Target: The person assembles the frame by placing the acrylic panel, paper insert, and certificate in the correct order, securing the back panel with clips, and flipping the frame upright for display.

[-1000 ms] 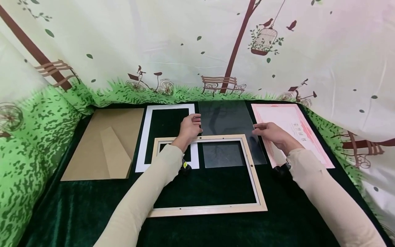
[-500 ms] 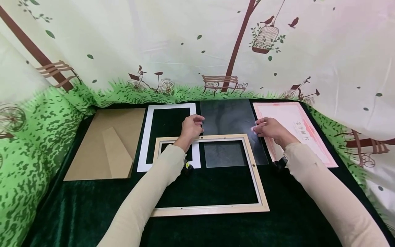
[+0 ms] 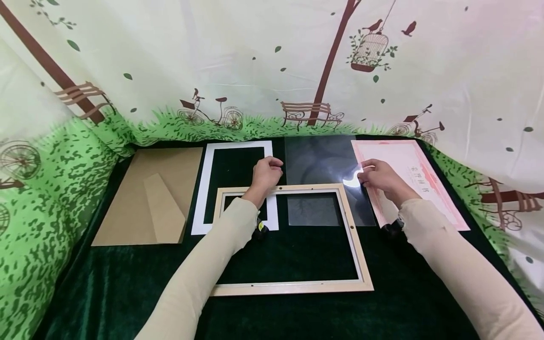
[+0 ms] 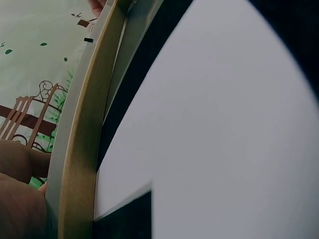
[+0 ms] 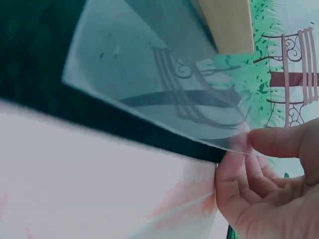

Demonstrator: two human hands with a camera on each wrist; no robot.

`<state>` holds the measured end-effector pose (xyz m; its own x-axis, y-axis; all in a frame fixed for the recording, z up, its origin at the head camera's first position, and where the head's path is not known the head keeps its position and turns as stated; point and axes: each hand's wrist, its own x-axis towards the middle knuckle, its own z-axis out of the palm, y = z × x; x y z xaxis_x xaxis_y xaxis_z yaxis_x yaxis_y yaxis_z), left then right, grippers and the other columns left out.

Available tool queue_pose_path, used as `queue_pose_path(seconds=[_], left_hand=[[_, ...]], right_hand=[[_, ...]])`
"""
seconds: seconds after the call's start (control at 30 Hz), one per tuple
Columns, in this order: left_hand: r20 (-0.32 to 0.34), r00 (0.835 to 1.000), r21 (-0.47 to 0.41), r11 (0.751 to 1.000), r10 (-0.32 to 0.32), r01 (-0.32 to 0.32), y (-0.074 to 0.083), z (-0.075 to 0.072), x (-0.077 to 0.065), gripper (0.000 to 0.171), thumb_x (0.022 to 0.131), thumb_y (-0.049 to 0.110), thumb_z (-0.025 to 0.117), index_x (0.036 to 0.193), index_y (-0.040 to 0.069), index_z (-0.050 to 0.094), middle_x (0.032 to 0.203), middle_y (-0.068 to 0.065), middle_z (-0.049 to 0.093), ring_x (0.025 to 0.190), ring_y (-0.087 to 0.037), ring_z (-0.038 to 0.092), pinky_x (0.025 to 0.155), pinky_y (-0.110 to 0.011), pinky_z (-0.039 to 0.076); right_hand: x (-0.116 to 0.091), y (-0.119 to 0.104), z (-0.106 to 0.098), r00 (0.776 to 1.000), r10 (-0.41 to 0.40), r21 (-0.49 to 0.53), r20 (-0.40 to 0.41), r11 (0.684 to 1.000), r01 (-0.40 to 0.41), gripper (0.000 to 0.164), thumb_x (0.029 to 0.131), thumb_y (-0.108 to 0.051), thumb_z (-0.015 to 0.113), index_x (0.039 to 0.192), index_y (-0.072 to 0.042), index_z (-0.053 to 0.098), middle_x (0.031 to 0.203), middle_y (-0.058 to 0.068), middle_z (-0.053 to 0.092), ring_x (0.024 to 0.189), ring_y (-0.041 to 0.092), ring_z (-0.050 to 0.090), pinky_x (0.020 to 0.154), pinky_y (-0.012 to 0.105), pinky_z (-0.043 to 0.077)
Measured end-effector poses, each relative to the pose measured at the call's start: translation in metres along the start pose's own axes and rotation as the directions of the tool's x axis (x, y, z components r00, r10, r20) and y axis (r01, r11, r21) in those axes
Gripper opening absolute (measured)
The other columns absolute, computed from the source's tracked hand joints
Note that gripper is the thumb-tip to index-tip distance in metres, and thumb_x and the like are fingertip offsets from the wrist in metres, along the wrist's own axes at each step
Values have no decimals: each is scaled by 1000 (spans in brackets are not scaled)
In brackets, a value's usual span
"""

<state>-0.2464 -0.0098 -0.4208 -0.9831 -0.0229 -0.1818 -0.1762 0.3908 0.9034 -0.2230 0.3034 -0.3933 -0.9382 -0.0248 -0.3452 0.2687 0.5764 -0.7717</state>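
Note:
My right hand (image 3: 382,178) pinches the right edge of a clear plastic sheet (image 3: 316,158); the right wrist view shows thumb and fingers meeting at the edge of that sheet (image 5: 144,94). Light glints off it near the fingertips. My left hand (image 3: 266,174), fingers loosely bent, hovers near the sheet's left side with a small gap between them. Below its wrist lies a pale wooden picture frame (image 3: 293,287), overlapping the sheet and a white mat (image 3: 199,208). In the left wrist view the frame's side (image 4: 82,134) partly hides the left hand (image 4: 20,194).
A brown backing board (image 3: 119,203) with a fold-out stand (image 3: 163,208) lies at the left. A pink-bordered certificate (image 3: 395,158) lies at the right, beneath the right hand. Dark green velvet (image 3: 127,288) covers the table, with a printed curtain (image 3: 238,47) behind.
The clear sheet has shifted right, its left edge moving away from the left hand and its far right corner now overlapping the certificate. The right hand has moved slightly right with it.

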Motion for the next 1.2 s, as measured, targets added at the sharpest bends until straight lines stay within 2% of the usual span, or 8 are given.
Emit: queue_pose_path(seconds=[0.17,0.47,0.7,0.83,0.97,1.03,1.07,1.2], left_hand=[[-13,1000,23,999,22,-22,2,1,0,16,96,8,61,110,10,68,107,-5,68,101,-19,63,90,-33,53],[-33,999,8,1000,31,-30,5,5,2,12,96,17,63,104,12,71,103,-4,67,97,-21,61,87,-36,51],[98,967,141,959,234,-247,13,6,-5,16,97,19,62,106,12,73,104,-3,70,96,-18,63,86,-34,52],[351,875,304,844,333,-442,22,-7,-11,24,97,22,64,118,11,70,111,-4,68,101,-19,63,88,-36,52],[562,773,540,577,296,-613,28,-29,-22,36,93,30,71,127,17,67,120,-3,65,104,-18,62,88,-37,52],[593,759,616,457,268,-642,26,-41,-27,38,91,28,74,127,19,68,122,-2,65,103,-17,63,88,-37,53],[593,764,640,427,254,-639,25,-47,-28,37,90,25,74,126,19,68,121,-2,65,101,-18,63,86,-37,54],[571,790,684,402,223,-608,13,-66,-32,34,89,16,75,122,19,70,115,-2,66,95,-17,62,81,-35,54]], right_hand=[[-1,9,-7,999,-36,-25,-13,999,36,44,103,-10,42,141,6,28,122,22,51,82,11,55,65,27,50],[-3,15,-9,992,-120,-75,34,990,122,39,107,-13,31,137,0,9,98,17,64,71,10,57,61,26,49],[-3,22,-6,995,-99,-36,11,994,100,65,103,-12,51,152,-5,8,124,25,51,79,6,60,69,24,53],[-3,23,-4,992,-124,-17,-23,992,123,65,103,-11,53,153,-4,13,120,25,54,76,7,60,67,24,53],[-4,23,-3,991,-122,-27,-49,992,120,67,102,-14,55,155,-3,15,120,25,56,77,7,61,67,24,54],[-6,23,-2,991,-115,-47,-66,993,112,69,102,-16,56,157,-4,17,120,26,56,77,6,62,67,23,54],[-6,24,-2,991,-109,-57,-74,993,105,70,102,-17,57,157,-5,17,121,26,57,78,6,62,67,23,54],[-8,23,-4,989,-112,-77,-100,992,104,72,101,-17,58,159,-8,16,122,29,59,78,4,63,67,23,54]])
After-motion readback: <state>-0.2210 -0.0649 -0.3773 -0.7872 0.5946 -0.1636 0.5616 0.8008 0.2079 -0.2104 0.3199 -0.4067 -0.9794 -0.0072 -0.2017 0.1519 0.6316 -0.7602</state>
